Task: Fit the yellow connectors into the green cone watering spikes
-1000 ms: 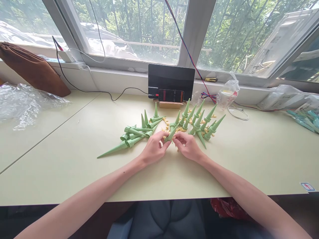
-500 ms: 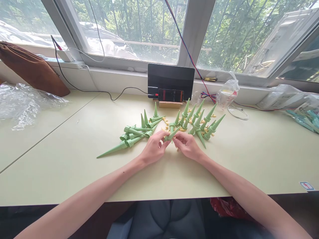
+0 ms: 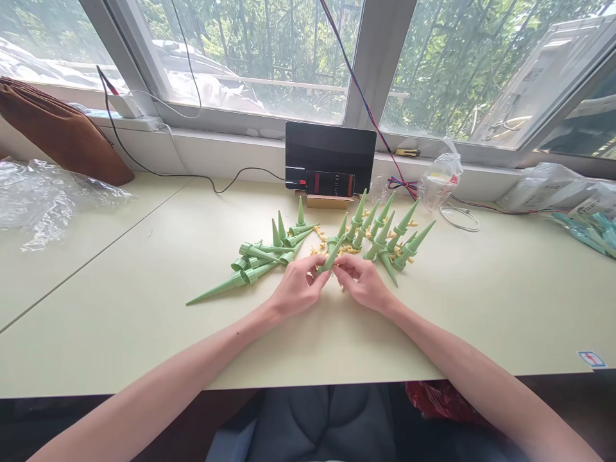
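Note:
Between thumb and fingers, my left hand (image 3: 299, 285) grips a green watering spike (image 3: 332, 254), its pointed end slanting up and to the right. My right hand (image 3: 364, 283) is pinched closed right beside that spike; whatever sits between its fingertips is too small and hidden to name. To the left lies a pile of green spikes (image 3: 260, 252), mostly on their sides with a few upright. Several spikes with yellow valves (image 3: 380, 239) fitted stand at the right, one of them tipped point-down. Small loose yellow valves (image 3: 319, 237) lie just beyond my hands.
Behind the spikes, a phone (image 3: 330, 184) leans on a dark tablet (image 3: 332, 151) over a small cardboard stand (image 3: 329, 202). A bagged cup (image 3: 440, 183) and white cable (image 3: 459, 218) are at right. Clear plastic (image 3: 52, 202) and a brown bag (image 3: 62, 131) occupy the left.
The spike in my left hand has turned more upright, its tip swinging slightly left. My right fingertips stay close beside it. The piles look unchanged.

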Demonstrator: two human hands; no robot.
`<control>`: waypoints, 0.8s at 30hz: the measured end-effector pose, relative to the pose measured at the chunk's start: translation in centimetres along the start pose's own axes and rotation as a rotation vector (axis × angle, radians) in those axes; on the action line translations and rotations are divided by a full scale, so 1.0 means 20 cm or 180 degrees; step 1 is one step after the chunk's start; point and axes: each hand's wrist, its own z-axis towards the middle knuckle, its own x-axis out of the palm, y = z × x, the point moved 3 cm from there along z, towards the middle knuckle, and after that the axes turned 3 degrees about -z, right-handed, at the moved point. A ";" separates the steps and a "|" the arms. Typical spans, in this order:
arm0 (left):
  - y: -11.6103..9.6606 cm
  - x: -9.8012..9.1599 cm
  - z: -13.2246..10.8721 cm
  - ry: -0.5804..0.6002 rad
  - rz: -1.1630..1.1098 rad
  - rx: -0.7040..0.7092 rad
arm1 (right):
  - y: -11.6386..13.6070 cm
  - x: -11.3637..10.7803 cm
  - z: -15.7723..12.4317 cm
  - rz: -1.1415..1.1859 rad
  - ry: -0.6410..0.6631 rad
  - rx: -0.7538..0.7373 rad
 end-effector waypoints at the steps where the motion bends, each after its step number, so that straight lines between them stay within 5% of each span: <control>1: 0.00 0.00 0.00 0.0006 -0.0033 -0.0012 | 0.00 0.00 0.00 -0.0028 0.0014 -0.0009; 24: 0.03 0.01 0.01 0.0173 -0.0532 -0.0353 | 0.02 0.01 0.00 0.0018 -0.0017 0.0061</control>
